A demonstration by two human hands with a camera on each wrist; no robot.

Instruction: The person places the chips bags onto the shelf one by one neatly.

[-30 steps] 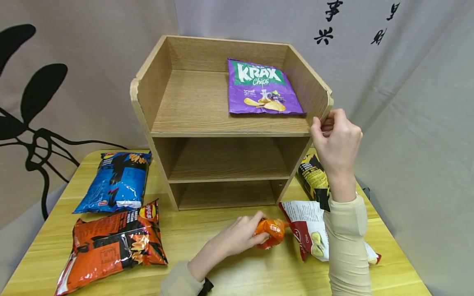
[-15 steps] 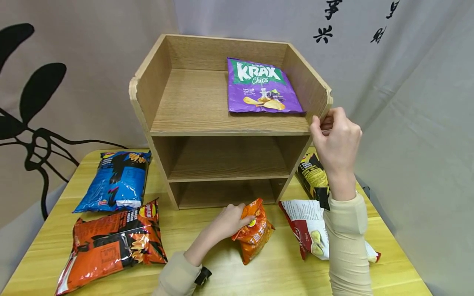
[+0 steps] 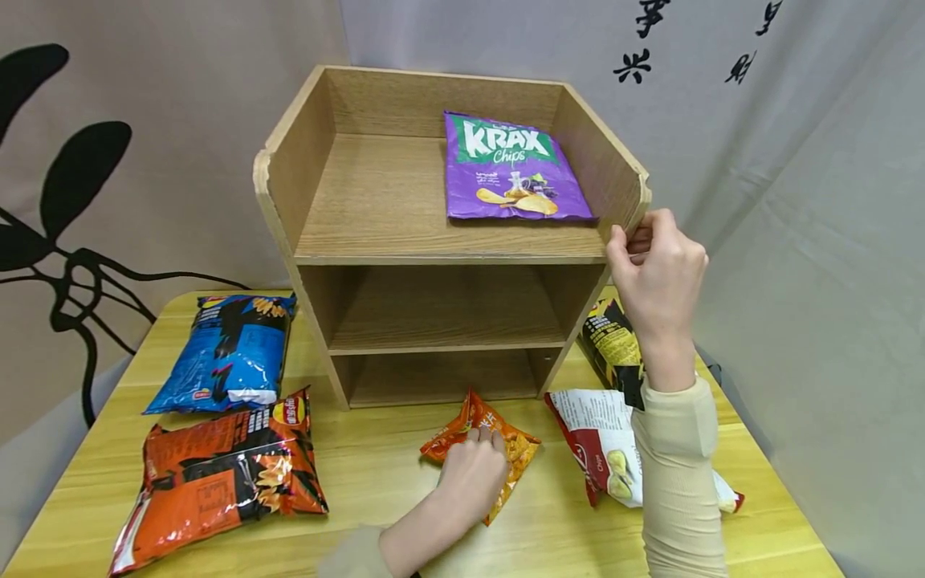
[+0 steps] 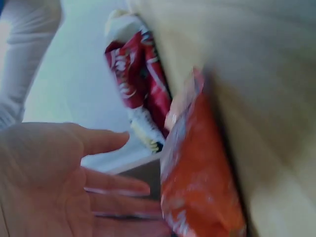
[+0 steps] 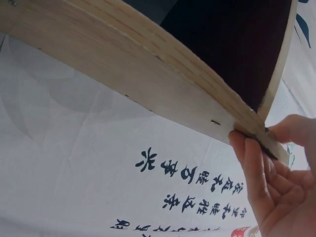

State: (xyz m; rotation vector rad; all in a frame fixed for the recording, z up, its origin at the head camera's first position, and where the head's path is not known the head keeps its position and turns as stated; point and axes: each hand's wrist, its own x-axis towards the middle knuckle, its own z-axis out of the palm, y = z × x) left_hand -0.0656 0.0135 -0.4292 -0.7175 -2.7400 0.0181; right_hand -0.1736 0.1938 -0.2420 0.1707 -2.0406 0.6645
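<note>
A small orange chip bag [image 3: 522,446] lies flat on the table before the wooden shelf [image 3: 376,201]. My left hand [image 3: 473,474] is over its middle, fingertips at the bag. In the left wrist view this hand [image 4: 47,177] has its thumb apart and fingers stretched toward the orange bag [image 4: 202,173], without curling around it. My right hand [image 3: 661,273] pinches the front edge of the shelf's right side panel. The right wrist view has the thumb of this hand [image 5: 281,182] on one face of the panel [image 5: 197,106] and fingers on the other.
A purple chip bag [image 3: 513,172] lies on the top shelf. Left on the table [image 3: 376,474] are a blue bag [image 3: 227,353] and a large orange-black bag [image 3: 224,474]. On the right, a white-red bag [image 3: 603,445] and a yellow-black bag [image 3: 610,341] are partly behind my right arm.
My left hand has brought the small orange bag left from beside the white-red bag and laid it flat, and its grip has loosened. My right hand stays on the shelf panel.
</note>
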